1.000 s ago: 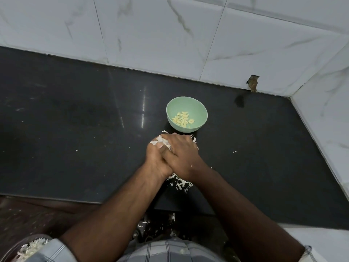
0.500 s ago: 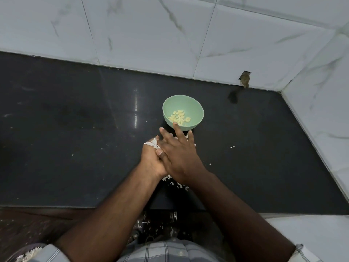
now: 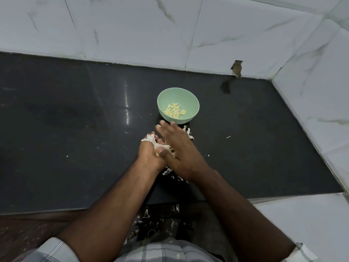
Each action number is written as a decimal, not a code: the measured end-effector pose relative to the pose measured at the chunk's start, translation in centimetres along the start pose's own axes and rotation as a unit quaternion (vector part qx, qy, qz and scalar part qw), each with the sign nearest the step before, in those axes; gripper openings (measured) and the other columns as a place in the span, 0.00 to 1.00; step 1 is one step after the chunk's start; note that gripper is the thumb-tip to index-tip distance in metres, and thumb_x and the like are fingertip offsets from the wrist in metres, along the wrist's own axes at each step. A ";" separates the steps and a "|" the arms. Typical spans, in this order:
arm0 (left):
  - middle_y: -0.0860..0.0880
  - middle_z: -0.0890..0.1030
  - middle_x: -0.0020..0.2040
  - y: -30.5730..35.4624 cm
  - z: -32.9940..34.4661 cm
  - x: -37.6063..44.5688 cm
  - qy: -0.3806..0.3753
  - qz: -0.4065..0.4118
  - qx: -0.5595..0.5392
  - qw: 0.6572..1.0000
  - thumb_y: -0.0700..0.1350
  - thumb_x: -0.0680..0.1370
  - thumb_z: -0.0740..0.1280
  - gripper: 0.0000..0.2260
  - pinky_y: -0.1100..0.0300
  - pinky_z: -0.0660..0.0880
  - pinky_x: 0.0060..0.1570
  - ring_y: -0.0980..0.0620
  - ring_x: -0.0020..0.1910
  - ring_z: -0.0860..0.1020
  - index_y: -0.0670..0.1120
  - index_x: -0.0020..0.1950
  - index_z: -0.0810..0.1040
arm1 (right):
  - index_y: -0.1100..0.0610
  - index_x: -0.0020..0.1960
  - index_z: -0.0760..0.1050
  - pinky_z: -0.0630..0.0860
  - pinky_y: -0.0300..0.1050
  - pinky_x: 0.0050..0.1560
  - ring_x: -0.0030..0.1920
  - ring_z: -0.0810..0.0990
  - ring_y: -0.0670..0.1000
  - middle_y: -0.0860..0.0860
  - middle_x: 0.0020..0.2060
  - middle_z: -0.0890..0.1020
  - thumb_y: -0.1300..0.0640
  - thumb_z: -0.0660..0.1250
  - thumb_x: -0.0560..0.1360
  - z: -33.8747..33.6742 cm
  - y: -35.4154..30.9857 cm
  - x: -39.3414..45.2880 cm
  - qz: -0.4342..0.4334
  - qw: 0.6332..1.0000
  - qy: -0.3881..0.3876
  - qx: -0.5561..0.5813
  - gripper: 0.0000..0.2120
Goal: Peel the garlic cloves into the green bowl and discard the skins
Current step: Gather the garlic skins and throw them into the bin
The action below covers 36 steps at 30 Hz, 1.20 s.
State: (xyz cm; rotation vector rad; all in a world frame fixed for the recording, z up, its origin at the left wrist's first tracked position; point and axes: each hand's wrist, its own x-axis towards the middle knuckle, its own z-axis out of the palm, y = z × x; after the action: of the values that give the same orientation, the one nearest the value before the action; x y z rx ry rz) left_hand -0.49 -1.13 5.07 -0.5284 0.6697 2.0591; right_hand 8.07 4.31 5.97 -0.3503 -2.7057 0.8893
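Peeled pale-yellow garlic cloves (image 3: pixel 175 110) already lie in the round green plastic bowl (image 3: pixel 190 103) mid-counter, toward the back wall; my left hand (image 3: pixel 149 156) cups a wad of papery white skins (image 3: pixel 160 146); my right hand (image 3: pixel 177 146), fingers straight, sweeps loose ones together; discarding remains.

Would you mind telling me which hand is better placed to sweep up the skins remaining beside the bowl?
Right. The right hand is open, nearest the loose skins; the left hand already holds a bunch.
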 end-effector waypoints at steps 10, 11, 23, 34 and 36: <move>0.53 0.59 0.21 2.9 -0.3 0.7 0.052 -0.033 -0.051 0.997 0.40 0.81 0.56 0.19 0.71 0.61 0.20 0.56 0.17 0.58 0.51 0.31 0.55 | 0.60 0.77 0.62 0.51 0.58 0.79 0.79 0.53 0.56 0.57 0.79 0.60 0.39 0.58 0.81 -4.9 13.9 -2.5 0.332 0.935 0.072 -0.105 0.33; 0.53 0.59 0.21 2.9 -0.3 0.8 0.053 -0.027 -0.054 0.997 0.40 0.81 0.56 0.19 0.71 0.60 0.20 0.56 0.17 0.58 0.51 0.31 0.55 | 0.60 0.78 0.60 0.49 0.57 0.79 0.80 0.53 0.56 0.57 0.79 0.59 0.39 0.56 0.81 -4.5 13.9 -2.0 0.318 0.939 0.057 -0.114 0.34; 0.53 0.58 0.22 3.4 -2.1 0.4 0.045 0.039 -0.072 0.996 0.40 0.80 0.54 0.24 0.66 0.59 0.24 0.54 0.19 0.58 0.50 0.22 0.58 | 0.58 0.78 0.62 0.48 0.48 0.79 0.79 0.55 0.51 0.53 0.78 0.63 0.47 0.60 0.82 1.1 8.6 1.8 0.042 0.996 -0.067 -0.040 0.28; 0.53 0.60 0.25 3.4 -4.1 -0.1 0.078 0.047 -0.114 0.989 0.43 0.81 0.59 0.20 0.63 0.60 0.31 0.55 0.25 0.59 0.50 0.30 0.59 | 0.54 0.77 0.62 0.53 0.57 0.78 0.79 0.55 0.53 0.51 0.78 0.62 0.40 0.56 0.79 2.6 8.3 7.1 -0.069 0.973 -0.139 -0.171 0.31; 0.53 0.61 0.26 3.4 -4.3 -0.2 0.089 0.050 -0.106 0.989 0.44 0.81 0.60 0.19 0.62 0.60 0.31 0.55 0.25 0.60 0.50 0.31 0.60 | 0.57 0.77 0.64 0.53 0.54 0.78 0.79 0.56 0.53 0.52 0.78 0.63 0.42 0.58 0.80 2.2 8.8 7.4 -0.071 0.974 -0.151 -0.154 0.29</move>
State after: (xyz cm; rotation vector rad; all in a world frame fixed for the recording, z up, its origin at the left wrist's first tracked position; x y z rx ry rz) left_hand -2.75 -5.56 2.79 -0.8249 0.5927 2.2083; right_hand 1.73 12.30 0.21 -0.0807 -3.1102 0.5153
